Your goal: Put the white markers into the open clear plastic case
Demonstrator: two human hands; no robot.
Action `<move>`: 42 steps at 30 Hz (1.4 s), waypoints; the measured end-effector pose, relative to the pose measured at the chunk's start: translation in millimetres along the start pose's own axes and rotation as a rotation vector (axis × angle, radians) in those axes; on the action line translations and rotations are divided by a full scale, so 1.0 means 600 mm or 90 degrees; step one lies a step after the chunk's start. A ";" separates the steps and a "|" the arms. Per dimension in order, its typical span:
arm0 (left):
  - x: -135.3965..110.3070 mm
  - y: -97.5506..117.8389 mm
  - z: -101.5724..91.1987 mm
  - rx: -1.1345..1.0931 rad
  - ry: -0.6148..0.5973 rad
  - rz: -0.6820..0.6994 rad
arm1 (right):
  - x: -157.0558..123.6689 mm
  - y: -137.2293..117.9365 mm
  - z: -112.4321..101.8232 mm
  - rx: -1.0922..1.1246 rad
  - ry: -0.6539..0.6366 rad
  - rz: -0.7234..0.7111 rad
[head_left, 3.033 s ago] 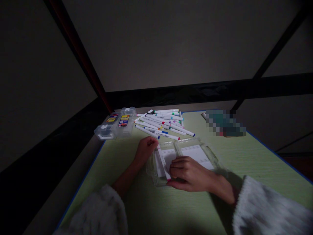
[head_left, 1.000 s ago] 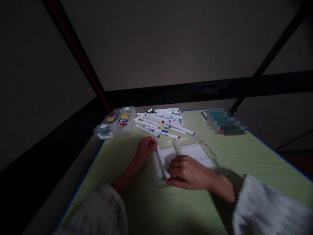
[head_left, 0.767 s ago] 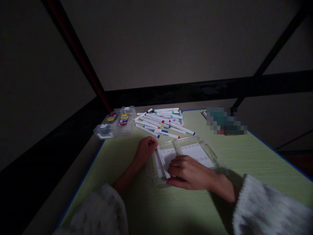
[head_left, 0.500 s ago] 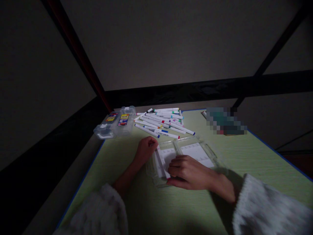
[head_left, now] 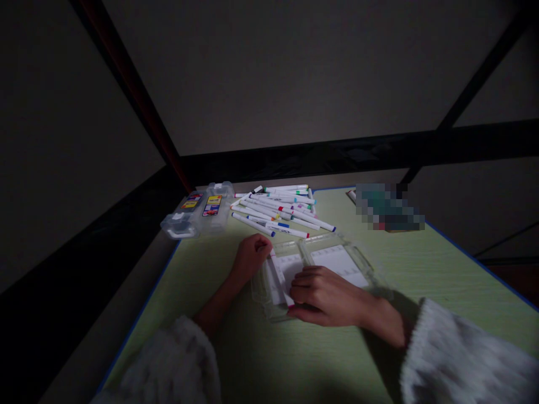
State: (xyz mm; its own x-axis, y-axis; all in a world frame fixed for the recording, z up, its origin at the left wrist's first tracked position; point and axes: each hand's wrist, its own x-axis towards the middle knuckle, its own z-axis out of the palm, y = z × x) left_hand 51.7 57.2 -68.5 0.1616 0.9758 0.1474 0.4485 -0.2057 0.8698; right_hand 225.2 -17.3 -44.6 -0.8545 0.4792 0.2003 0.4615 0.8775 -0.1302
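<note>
A white marker (head_left: 280, 277) with a pink end slants over the left half of an open clear plastic case (head_left: 275, 315). At its far end my left hand (head_left: 252, 255) is closed on it, fingers curled. My right hand (head_left: 322, 295) is closed round the near end, thumb by the pink tip; its fingertips are partly hidden. White inserts (head_left: 339, 264) with small ridges line both halves of the case. Just beyond lies a loose pile of white markers (head_left: 280, 209) with caps of several colours.
Another clear plastic case (head_left: 217, 221) with colourful labels lies at the far left of the pale green table (head_left: 425, 280). A blurred-out dark and green object (head_left: 385, 207) rests at the far right. A wall (head_left: 311, 73) rises behind the table.
</note>
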 end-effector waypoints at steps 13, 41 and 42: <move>0.000 0.001 -0.001 -0.006 -0.004 -0.003 | -0.002 0.001 0.000 0.007 -0.002 0.009; 0.002 0.001 0.000 0.002 -0.007 -0.003 | 0.008 -0.017 0.007 -0.035 0.014 0.041; 0.003 0.000 0.001 0.002 -0.006 -0.005 | 0.008 -0.019 0.008 -0.034 0.017 0.047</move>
State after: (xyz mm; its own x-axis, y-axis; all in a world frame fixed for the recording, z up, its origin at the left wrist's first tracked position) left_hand 52.3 58.7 -68.4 0.1663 0.9765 0.1368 0.4528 -0.1989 0.8691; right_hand 214.6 -25.0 -46.7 -0.8113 0.5425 0.2181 0.5358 0.8391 -0.0942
